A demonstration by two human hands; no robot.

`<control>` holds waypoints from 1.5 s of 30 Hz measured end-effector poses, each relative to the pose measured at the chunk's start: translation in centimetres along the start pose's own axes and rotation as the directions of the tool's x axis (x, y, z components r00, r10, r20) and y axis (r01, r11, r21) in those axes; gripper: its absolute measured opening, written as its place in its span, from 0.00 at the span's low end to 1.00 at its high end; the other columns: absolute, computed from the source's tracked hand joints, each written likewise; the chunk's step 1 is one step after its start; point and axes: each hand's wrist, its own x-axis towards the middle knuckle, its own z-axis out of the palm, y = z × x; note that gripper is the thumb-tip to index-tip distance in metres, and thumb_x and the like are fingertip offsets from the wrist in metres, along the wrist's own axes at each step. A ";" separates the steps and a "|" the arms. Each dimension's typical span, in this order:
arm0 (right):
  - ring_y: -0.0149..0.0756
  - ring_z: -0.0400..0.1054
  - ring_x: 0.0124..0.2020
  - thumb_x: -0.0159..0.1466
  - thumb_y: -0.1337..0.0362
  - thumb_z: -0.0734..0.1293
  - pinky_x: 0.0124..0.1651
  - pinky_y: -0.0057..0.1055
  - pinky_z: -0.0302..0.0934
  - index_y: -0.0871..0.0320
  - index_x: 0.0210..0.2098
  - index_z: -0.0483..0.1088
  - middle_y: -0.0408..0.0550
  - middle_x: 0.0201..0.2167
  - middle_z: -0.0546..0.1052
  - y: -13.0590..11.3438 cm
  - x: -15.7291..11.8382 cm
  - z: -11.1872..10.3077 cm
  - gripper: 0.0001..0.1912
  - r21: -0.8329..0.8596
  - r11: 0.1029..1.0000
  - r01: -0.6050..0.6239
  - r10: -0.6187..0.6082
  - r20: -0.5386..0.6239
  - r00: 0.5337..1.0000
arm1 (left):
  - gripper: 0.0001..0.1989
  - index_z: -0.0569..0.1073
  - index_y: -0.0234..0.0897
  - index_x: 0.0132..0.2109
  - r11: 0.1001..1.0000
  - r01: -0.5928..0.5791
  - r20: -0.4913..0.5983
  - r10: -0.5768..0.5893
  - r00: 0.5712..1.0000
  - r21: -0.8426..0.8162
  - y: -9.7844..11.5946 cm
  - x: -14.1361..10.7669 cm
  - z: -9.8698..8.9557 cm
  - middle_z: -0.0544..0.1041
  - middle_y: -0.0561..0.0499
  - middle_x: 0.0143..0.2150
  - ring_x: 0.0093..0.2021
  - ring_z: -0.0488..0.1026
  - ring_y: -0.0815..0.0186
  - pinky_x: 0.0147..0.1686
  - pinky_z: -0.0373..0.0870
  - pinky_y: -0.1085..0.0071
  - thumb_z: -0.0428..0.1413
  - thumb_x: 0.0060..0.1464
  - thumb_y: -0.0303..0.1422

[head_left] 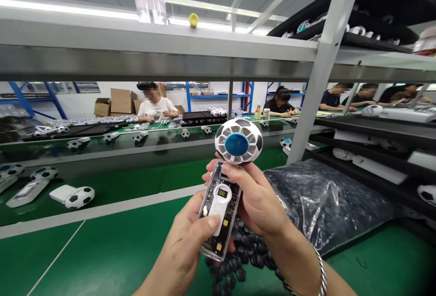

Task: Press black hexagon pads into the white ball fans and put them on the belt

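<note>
A handheld fan (236,144) with a black-and-white football-patterned head and a round blue centre is held up in front of me. Its clear handle shows a dark circuit board and a white panel with a small digit display (222,192). My left hand (182,230) wraps the handle's lower part, its thumb resting on the white panel's button. Around the upper handle, just under the head, my right hand (264,200) is closed, with the thumb on the front. Loose black pieces (250,250) lie on the green table below, beside a large plastic bag of dark pieces (327,196).
Several similar fans (80,197) lie on the green conveyor (143,196) ahead. A grey shelf frame (153,44) spans overhead, its post (315,96) standing to the right. Racked black trays (381,125) hold fan parts. Several people (158,105) sit across the line.
</note>
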 end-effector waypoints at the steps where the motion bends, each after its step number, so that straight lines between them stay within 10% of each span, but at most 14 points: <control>1: 0.36 0.70 0.38 0.59 0.59 0.65 0.36 0.33 0.68 0.56 0.35 0.69 0.45 0.35 0.74 0.0 0.0 0.0 0.08 0.004 1.000 0.005 -0.005 0.001 1.000 | 0.17 0.65 0.34 0.47 1.000 -0.005 -0.002 0.005 1.000 -0.005 0.0 0.0 0.0 0.68 0.50 0.28 0.25 0.69 0.67 0.19 0.62 0.76 0.52 0.52 0.38; 27: 0.38 0.70 0.39 0.57 0.59 0.66 0.36 0.34 0.68 0.55 0.37 0.67 0.45 0.37 0.74 -0.2 0.1 0.2 0.10 0.032 0.999 -0.014 0.014 0.003 1.000 | 0.14 0.67 0.32 0.43 1.000 -0.012 0.001 0.012 1.000 0.018 0.4 0.1 0.1 0.70 0.49 0.26 0.24 0.67 0.67 0.19 0.62 0.76 0.50 0.53 0.38; 33: 0.36 0.70 0.37 0.50 0.60 0.72 0.37 0.31 0.67 0.52 0.43 0.66 0.44 0.39 0.75 0.0 1.2 -1.1 0.21 -0.075 0.986 0.148 -0.159 -0.167 0.973 | 0.16 0.63 0.34 0.43 1.000 0.006 -0.016 -0.006 1.000 0.018 -1.3 1.0 0.4 0.69 0.51 0.27 0.20 0.67 0.71 0.15 0.59 0.79 0.53 0.52 0.40; 36: 0.36 0.71 0.34 0.51 0.56 0.71 0.34 0.28 0.68 0.54 0.41 0.68 0.45 0.33 0.77 0.0 2.3 -1.9 0.19 0.010 0.999 0.037 -0.034 -0.217 0.976 | 0.20 0.62 0.34 0.44 0.992 0.003 -0.049 0.003 0.999 0.127 -2.5 1.6 0.4 0.69 0.53 0.26 0.20 0.67 0.72 0.16 0.59 0.78 0.56 0.48 0.42; 41: 0.40 0.71 0.39 0.55 0.51 0.66 0.37 0.31 0.69 0.55 0.38 0.72 0.49 0.40 0.76 0.9 4.2 -3.5 0.17 0.044 0.983 -0.176 0.182 -0.224 0.958 | 0.23 0.64 0.35 0.45 0.956 -0.066 -0.126 0.106 0.986 0.286 -3.9 2.8 -1.0 0.70 0.52 0.30 0.24 0.67 0.71 0.22 0.63 0.77 0.58 0.45 0.42; 45: 0.41 0.63 0.52 0.52 0.55 0.69 0.40 0.28 0.68 0.49 0.40 0.71 0.45 0.48 0.71 1.1 5.3 -5.3 0.16 -0.058 0.998 -0.040 0.022 -0.286 0.958 | 0.23 0.62 0.34 0.43 0.971 -0.016 -0.145 0.052 0.988 0.238 -4.5 5.5 -4.2 0.69 0.55 0.25 0.19 0.66 0.73 0.15 0.57 0.79 0.58 0.44 0.43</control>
